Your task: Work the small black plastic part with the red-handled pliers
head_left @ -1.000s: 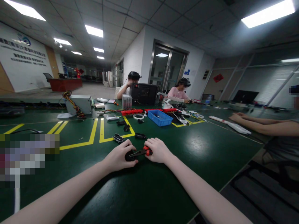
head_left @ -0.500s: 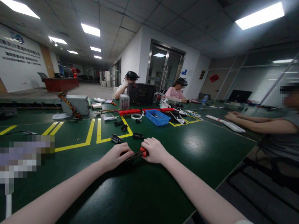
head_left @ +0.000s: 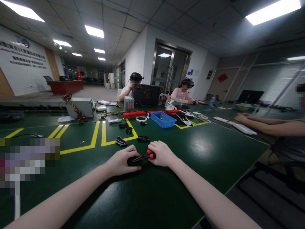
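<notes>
My right hand (head_left: 161, 154) is closed around the red-handled pliers (head_left: 143, 157), whose dark jaws point left. Those jaws lie over a small black part (head_left: 132, 161), which my left hand (head_left: 124, 161) grips between thumb and fingers just above the table; its exact kind is not clear. Whether the jaws bite on the part or only touch it I cannot tell. Just beyond my hands lie a black plastic piece with metallic bits (head_left: 121, 141) and a longer black piece (head_left: 143, 138). Smaller black pieces (head_left: 129, 130) rest farther back.
A blue bin (head_left: 163, 120) stands beyond my hands, beside red power strips (head_left: 134, 114) and a white ring (head_left: 141, 118). A power supply with cables (head_left: 81, 107) is at the back left. Across and to the right sit other people, one with forearms (head_left: 259, 122) on the green table (head_left: 181, 178).
My left fingers have shifted from over the black part to around its side, the thumb moving down and nearer me. More of the part and the plier jaws shows now.
</notes>
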{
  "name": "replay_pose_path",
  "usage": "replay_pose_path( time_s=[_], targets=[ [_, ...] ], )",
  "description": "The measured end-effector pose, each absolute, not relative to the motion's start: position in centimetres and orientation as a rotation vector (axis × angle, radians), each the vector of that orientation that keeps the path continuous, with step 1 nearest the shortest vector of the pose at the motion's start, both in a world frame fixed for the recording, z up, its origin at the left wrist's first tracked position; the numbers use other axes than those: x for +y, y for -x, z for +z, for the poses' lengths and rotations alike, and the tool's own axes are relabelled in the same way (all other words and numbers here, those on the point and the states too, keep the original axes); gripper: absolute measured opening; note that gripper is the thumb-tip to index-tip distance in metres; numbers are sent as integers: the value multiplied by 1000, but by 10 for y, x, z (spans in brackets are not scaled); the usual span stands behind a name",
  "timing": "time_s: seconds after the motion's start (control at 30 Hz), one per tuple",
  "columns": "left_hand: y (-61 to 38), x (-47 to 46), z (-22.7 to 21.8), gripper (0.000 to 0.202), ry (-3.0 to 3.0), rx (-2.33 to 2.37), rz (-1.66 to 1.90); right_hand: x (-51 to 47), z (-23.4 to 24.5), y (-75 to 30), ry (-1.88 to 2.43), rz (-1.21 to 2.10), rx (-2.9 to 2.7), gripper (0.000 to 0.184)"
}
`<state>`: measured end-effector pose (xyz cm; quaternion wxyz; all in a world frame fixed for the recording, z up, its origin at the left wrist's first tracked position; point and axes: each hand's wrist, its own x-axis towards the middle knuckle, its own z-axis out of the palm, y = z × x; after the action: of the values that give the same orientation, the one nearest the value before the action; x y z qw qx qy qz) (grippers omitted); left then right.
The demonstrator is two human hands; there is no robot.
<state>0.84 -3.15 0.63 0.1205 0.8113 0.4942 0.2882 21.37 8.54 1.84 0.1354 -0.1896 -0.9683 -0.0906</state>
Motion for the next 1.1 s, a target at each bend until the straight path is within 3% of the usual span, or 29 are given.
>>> replay_pose_path(
  time_s=[0.3,0.5,1.1],
  targets=[
    [-10,-31,4,44,-2349,1737,1050,88,24,-216,584,-188,-2747,18],
    [-11,-30,4,66,-2202,1837,1141,88,26,-217,599,-210,-2703,18],
    [-15,-35,11,73,-2192,1966,888,87,19,-215,593,-290,-2684,21]
  ],
)
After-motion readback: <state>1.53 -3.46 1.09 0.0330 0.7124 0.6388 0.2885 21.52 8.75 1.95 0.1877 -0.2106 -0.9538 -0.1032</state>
